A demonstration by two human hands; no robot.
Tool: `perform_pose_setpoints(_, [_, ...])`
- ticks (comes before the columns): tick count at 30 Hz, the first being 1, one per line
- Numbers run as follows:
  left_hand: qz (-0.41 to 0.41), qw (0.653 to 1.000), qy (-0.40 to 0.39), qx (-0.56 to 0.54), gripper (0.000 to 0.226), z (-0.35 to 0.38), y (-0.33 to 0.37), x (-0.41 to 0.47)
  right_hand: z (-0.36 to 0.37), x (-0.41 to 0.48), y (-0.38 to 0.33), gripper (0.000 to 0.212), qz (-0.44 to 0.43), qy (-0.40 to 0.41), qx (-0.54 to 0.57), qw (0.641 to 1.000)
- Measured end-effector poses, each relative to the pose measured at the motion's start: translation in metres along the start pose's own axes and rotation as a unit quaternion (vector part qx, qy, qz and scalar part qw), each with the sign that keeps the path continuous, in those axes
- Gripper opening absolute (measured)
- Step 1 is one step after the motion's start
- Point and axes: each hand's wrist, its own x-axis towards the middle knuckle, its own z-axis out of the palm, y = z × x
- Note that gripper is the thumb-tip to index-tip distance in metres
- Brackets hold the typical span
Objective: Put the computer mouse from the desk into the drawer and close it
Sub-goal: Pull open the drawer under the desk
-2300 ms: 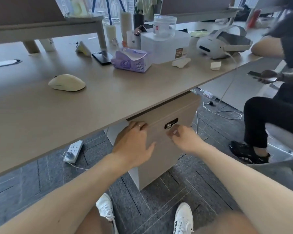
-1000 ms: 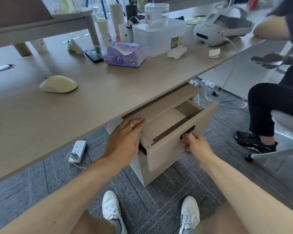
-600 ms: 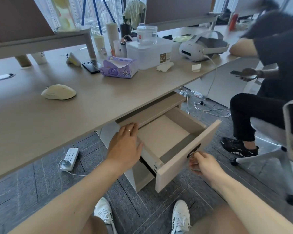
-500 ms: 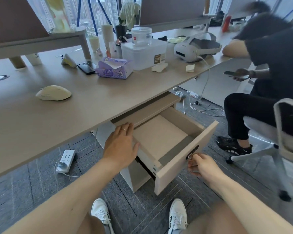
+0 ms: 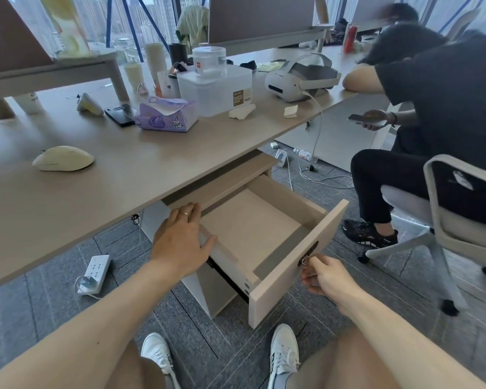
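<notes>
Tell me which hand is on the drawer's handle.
The right hand: it pinches the handle on the drawer front. The left hand rests on the drawer's side edge.

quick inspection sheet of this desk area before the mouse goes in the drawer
surface: desk, tan top, bare patch near the front edge
job's things: mouse on the desk; drawer pulled open, nothing seen inside
clutter: tissue box, plastic box, headset, phone
hands: left hand flat on the drawer's side; right hand pinching the key in the front
cables: power strip on the floor
surroundings: seated person
</notes>
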Motion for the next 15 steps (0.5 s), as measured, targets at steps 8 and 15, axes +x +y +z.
perform_pose_setpoints(8, [0.004, 1.0, -0.021, 0.002, 0.081, -0.009, 0.002, 0.0, -0.003, 0.0, -0.002, 0.027, -0.003, -0.003, -0.052, 0.999])
perform_pose_setpoints(15, [0.0, 0.996, -0.084, -0.008, 0.069, -0.044, 0.011, 0.007, -0.032, -0.014, -0.038, 0.027, -0.114, 0.082, -0.341, 0.93])
